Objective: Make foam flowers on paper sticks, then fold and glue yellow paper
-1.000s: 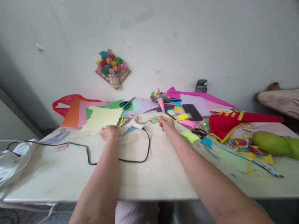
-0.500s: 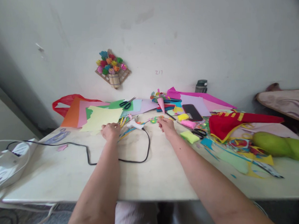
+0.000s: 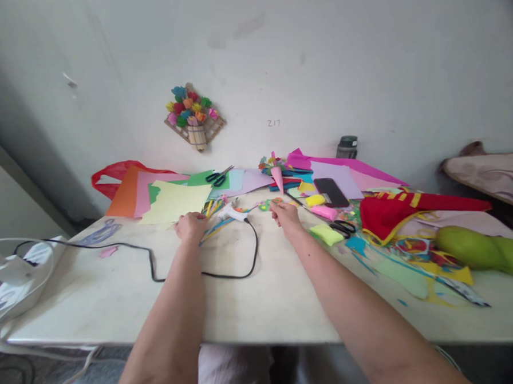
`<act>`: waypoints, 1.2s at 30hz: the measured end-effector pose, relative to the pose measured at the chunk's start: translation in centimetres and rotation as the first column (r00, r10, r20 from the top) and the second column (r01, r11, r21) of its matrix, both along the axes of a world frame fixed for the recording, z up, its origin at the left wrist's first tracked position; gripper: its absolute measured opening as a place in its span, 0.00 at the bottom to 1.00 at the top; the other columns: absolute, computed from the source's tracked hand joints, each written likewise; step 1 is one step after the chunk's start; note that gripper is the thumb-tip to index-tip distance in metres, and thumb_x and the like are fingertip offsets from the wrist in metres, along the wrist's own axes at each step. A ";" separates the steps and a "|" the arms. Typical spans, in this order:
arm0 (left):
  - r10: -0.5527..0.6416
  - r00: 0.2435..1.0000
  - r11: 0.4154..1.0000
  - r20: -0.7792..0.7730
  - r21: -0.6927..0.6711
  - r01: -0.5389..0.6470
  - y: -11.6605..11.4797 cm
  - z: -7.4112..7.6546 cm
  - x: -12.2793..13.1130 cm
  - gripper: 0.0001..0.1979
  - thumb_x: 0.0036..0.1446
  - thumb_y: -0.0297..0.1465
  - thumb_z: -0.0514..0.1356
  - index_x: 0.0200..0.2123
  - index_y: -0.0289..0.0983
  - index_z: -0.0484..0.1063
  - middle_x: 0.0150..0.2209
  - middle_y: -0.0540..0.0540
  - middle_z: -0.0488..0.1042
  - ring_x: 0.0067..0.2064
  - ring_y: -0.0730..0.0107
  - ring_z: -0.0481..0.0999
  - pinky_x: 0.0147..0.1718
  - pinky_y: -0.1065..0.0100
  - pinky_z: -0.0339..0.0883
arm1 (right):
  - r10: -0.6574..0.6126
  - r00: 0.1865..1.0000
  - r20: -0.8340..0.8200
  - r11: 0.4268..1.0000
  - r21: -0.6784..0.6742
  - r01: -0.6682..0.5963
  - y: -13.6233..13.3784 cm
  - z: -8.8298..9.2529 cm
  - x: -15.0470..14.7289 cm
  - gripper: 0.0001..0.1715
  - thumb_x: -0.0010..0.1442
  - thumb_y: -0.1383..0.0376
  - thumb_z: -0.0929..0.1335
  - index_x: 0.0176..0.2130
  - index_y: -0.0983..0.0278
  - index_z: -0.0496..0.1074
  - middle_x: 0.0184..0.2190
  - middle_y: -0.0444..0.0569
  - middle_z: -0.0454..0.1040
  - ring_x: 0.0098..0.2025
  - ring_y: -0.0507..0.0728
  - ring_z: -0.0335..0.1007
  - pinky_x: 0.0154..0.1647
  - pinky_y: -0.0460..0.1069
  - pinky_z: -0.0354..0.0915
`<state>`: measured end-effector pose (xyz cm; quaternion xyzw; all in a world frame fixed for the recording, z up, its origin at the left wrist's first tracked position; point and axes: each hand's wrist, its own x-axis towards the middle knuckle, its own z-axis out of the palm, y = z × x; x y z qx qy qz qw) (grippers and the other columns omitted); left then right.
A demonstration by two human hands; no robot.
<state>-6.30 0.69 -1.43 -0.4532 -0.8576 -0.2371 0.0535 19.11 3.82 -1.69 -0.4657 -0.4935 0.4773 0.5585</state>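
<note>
Green cut-outs [image 3: 264, 205]: on the table [image 3: 277, 296], 10 o'clock of the right hand [image 3: 286, 216], right at its fingertips.
Handling: look like paper or thin foam; should be very light, bendy, easy to crease or tear. Take an outer edge, light pinch.
Right hand: fingers curled, tips bunched; can't tell if clamped on a cut-out.
Left hand [image 3: 190, 227]: curled, pale yellow sheet [image 3: 174, 199] just off at 11 o'clock, glue gun [image 3: 233, 213] at 2 o'clock. Fingertips hidden, can't tell if it has anything.
Vs 0.5 s ago: near identical. View drifted slightly; right fingertips maybe a touch further toward 9 o'clock over the cut-outs. Glue gun unmoved on the table.
</note>
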 end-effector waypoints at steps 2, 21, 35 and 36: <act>0.016 1.000 0.999 0.027 0.031 -0.017 -0.1 0.2 0.0 0.13 0.43 0.38 0.56 0.32 0.43 0.76 0.35 0.41 0.75 0.43 0.57 0.70 0.44 0.60 0.56 | 0.000 1.000 0.007 1.000 0.007 0.000 0.1 -0.1 0.0 0.14 0.49 0.60 0.66 0.21 0.67 0.67 0.11 0.38 0.59 0.10 0.44 0.48 0.09 0.41 0.45; 0.104 0.978 0.987 0.179 0.106 -0.124 0.3 0.0 -0.6 0.14 0.48 0.34 0.55 0.39 0.43 0.72 0.39 0.45 0.76 0.44 0.58 0.72 0.41 0.61 0.61 | 0.036 0.999 0.024 0.999 0.006 -0.036 0.1 -0.5 -0.3 0.13 0.49 0.60 0.65 0.20 0.67 0.67 0.11 0.38 0.59 0.12 0.45 0.48 0.10 0.42 0.45; 0.084 0.982 0.943 0.167 0.306 -0.132 -0.1 1.4 0.9 0.12 0.47 0.41 0.56 0.31 0.41 0.73 0.32 0.46 0.76 0.38 0.61 0.73 0.34 0.67 0.62 | -0.004 0.998 0.060 0.997 0.082 -0.001 0.5 -0.2 0.1 0.15 0.43 0.59 0.68 0.17 0.66 0.63 0.13 0.40 0.63 0.13 0.45 0.48 0.12 0.43 0.46; 0.049 0.986 0.953 0.160 0.287 -0.094 0.0 1.6 1.4 0.13 0.47 0.42 0.56 0.30 0.41 0.73 0.31 0.46 0.76 0.38 0.61 0.73 0.33 0.67 0.62 | -0.011 0.998 0.070 0.995 0.100 0.004 0.5 -0.2 0.1 0.15 0.43 0.58 0.68 0.17 0.66 0.63 0.13 0.40 0.63 0.13 0.45 0.49 0.13 0.43 0.47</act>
